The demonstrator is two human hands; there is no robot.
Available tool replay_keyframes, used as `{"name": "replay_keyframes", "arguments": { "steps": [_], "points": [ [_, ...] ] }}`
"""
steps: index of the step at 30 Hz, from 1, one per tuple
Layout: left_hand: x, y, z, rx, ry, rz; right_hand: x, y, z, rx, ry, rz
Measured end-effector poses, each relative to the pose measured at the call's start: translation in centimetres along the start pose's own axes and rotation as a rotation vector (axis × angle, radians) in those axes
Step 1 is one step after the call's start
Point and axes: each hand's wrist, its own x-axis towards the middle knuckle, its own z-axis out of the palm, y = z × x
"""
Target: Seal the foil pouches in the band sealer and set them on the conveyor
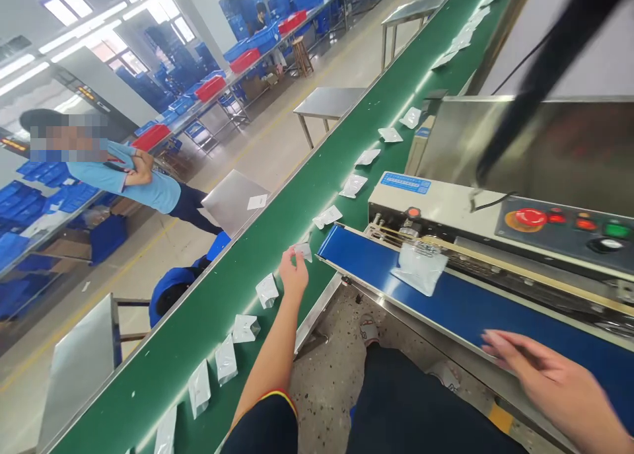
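My left hand [294,273] reaches over the green conveyor belt [277,242], its thumb and finger closed on the edge of a small white plastic bag [304,250]. Above the near edge of the blue belt [475,315] of a band sealer, my right hand [549,381] has its fingers stretched out and holds nothing. A larger-looking white bag [422,269] lies on that blue belt, its top edge at the sealer's guide. More white bags, such as this one [267,290], lie spaced in a row along the green belt.
The sealer's control panel [569,223] has a red stop button and lit lamps. A dark blurred arm-like shape [539,77] crosses the upper right. Beyond the green belt are metal tables [331,102], a person [133,176] with folded arms, and another person in blue [171,289] low down.
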Motion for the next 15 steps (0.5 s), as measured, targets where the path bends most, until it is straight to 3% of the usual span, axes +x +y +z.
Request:
{"name": "replay_keyframes", "arguments": {
  "steps": [3, 5, 7, 10, 13, 15],
  "points": [
    [-5.7, 8.6, 2.5, -0.247, -0.088, 0.182, 0.5, -5.3, 2.2, 0.201, -0.149, -0.123],
    [-10.4, 14.3, 4.6, -0.370, -0.215, 0.204, 0.9, -7.4, 3.1, 0.273, -0.113, -0.252],
    [-15.2, 18.9, 6.8, -0.495, -0.393, 0.199, 1.2, -7.3, 2.8, 0.301, -0.005, -0.330],
    [-21.1, 23.3, 10.1, -0.667, -0.652, 0.137, 1.1, -3.5, 0.4, 0.314, 0.161, -0.276],
    [-25.1, 25.5, 13.6, -0.797, -0.869, -0.028, -0.1, 2.2, -3.3, 0.369, 0.251, -0.057],
    [-27.0, 26.9, 16.1, -0.729, -1.015, -0.054, -1.0, 5.9, -5.8, 0.407, 0.297, 0.090]
  ]
}}
